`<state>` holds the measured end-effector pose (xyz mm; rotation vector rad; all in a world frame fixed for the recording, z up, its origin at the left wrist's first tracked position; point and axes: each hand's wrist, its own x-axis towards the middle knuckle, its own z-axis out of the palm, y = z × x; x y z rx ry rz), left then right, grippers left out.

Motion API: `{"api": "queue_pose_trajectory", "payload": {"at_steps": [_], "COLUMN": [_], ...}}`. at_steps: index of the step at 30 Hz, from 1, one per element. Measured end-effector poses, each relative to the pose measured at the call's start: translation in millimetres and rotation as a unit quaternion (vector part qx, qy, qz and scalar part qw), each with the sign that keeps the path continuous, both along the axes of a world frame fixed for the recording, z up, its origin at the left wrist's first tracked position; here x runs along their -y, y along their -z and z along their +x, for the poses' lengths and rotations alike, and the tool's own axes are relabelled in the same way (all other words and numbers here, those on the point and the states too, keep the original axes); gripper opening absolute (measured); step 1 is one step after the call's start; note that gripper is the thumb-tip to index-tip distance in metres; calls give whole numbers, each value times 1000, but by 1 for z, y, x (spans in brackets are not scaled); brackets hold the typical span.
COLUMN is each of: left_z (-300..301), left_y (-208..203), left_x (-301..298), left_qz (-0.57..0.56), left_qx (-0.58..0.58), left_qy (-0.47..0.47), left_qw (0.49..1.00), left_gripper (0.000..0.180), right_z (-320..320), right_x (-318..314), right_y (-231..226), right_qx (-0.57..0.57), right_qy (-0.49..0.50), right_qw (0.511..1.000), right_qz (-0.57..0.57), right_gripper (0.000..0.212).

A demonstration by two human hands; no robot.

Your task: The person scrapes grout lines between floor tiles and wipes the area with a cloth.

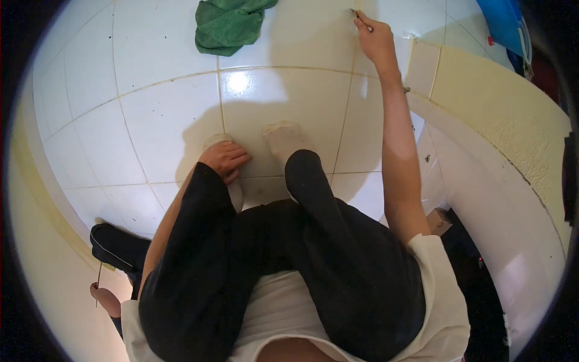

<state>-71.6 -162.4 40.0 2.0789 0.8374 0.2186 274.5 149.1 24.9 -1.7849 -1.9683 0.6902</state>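
At the far right my right hand (pixel 376 41) is closed round a thin dark tool (pixel 361 19) with a narrow pointed tip. The tip is at the white tiled floor (pixel 313 42), close to a yellowish grout line. I cannot make out the tool's exact kind. My left hand (pixel 225 159) lies over my left foot in its light sock, fingers stretched out and holding nothing. My right foot (pixel 285 142), also in a light sock, rests on the tiles. A crumpled green cloth (pixel 229 27) lies on the floor ahead of me.
Along the right runs a low wall with a cream ledge (pixel 482 87). Something blue (pixel 502 24) hangs beyond it. At the lower left, a black case-like thing (pixel 117 246) lies by another person's hand (pixel 106 300), beside a thin stick. A small brown box (pixel 438 222) is right of me.
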Motion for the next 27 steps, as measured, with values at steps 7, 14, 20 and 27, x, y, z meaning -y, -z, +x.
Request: {"api": "queue_pose_trajectory", "payload": {"at_steps": [7, 14, 20, 27], "left_z": [-3, 2, 1, 1], "left_y": [-1, -2, 3, 0], "left_x": [9, 3, 4, 4], "left_qz": [-7, 17, 11, 9], "left_qx": [-20, 0, 4, -6], "left_qy": [-15, -20, -18, -24], "left_qw": [1000, 1000, 1000, 1000], "left_gripper": [47, 46, 46, 45], "right_z": [15, 1, -5, 5], "right_x": [108, 84, 11, 96], "right_y": [1, -14, -9, -29], "right_qx": [-49, 2, 0, 49], "right_qy": [32, 75, 28, 17], "right_qw": [994, 989, 999, 992], "right_qz": [-96, -125, -43, -113], "right_gripper": [37, 37, 37, 36]}}
